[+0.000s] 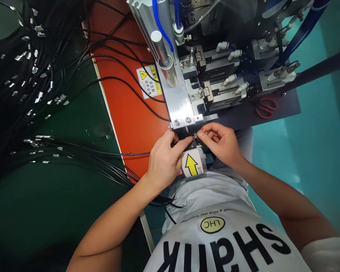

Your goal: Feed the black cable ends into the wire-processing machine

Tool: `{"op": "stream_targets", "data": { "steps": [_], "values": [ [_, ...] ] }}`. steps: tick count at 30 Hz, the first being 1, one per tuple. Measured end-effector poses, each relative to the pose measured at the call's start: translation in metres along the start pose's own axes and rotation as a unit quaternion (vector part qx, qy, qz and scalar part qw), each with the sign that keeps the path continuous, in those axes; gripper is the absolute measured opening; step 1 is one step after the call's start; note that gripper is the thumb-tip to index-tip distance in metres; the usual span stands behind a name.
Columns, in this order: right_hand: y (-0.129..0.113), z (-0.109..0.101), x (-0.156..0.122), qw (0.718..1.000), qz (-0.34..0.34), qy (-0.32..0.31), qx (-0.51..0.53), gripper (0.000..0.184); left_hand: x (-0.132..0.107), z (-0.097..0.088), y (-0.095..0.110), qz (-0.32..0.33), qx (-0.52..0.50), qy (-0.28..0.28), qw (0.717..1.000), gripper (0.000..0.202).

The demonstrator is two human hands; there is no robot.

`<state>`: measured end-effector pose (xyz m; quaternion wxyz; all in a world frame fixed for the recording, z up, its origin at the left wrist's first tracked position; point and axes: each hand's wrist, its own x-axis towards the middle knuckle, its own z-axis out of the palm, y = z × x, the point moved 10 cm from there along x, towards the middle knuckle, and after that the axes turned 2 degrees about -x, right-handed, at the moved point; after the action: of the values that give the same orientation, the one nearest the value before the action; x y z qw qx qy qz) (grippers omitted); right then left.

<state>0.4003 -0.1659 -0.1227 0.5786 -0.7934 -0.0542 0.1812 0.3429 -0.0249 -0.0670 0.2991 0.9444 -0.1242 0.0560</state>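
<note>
At the front edge of a metal machine (181, 98), my two hands meet over a small slot. My left hand (164, 156) is closed, thumb and fingers pinching the end of a black cable (141, 154) that runs in from the left. Just right of it, my right hand (222, 143) pinches the thin wires (196, 137) coming out of that end, some of them red. The fingertips hide most of the wire ends. Below them, next to my left hand, sits a plate with a yellow arrow label (191, 164).
Black cables with shiny metal ends (35, 70) lie heaped on the dark green table (59, 196). Several cables cross the orange panel (121, 105) to the machine. Red-handled scissors (266, 108) lie on the dark base at right. Blue air hoses (161, 22) rise overhead.
</note>
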Motion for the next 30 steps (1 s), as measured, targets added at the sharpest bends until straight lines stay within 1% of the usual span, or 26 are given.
{"op": "stream_targets", "data": {
  "steps": [5, 10, 13, 17, 19, 22, 26, 28, 30],
  "values": [
    [0.006, 0.008, 0.001, 1.000, -0.010, 0.005, 0.020, 0.012, 0.000, -0.001, 0.001, 0.009, -0.004, 0.007, 1.000, 0.031],
    [0.008, 0.011, 0.000, 1.000, -0.018, 0.008, 0.017, 0.011, 0.000, -0.002, 0.001, 0.012, -0.007, 0.009, 1.000, 0.030],
    [0.012, 0.010, 0.000, 1.000, -0.009, 0.014, 0.014, 0.012, 0.000, -0.002, 0.001, 0.013, -0.010, 0.006, 1.000, 0.030],
    [0.016, 0.009, 0.001, 1.000, 0.015, -0.010, 0.023, 0.018, -0.001, 0.000, 0.000, 0.012, -0.026, -0.006, 1.000, 0.033],
    [0.013, 0.007, 0.002, 1.000, 0.019, -0.017, 0.013, 0.022, -0.002, 0.000, -0.002, 0.006, -0.036, -0.007, 0.999, 0.032],
    [-0.001, 0.006, 0.002, 1.000, -0.006, -0.009, -0.028, 0.023, -0.002, 0.000, -0.004, -0.002, -0.042, -0.007, 0.999, 0.029],
    [-0.020, 0.003, -0.001, 0.995, -0.057, 0.040, -0.070, 0.014, -0.003, 0.002, -0.003, 0.006, -0.026, -0.016, 1.000, 0.029],
    [-0.024, 0.001, -0.003, 0.992, -0.073, 0.057, -0.081, 0.010, -0.003, 0.003, -0.003, 0.009, -0.016, -0.021, 1.000, 0.030],
    [-0.023, 0.000, -0.003, 0.992, -0.073, 0.055, -0.084, 0.009, -0.003, 0.003, -0.002, 0.012, -0.003, -0.020, 1.000, 0.028]
  ]
}}
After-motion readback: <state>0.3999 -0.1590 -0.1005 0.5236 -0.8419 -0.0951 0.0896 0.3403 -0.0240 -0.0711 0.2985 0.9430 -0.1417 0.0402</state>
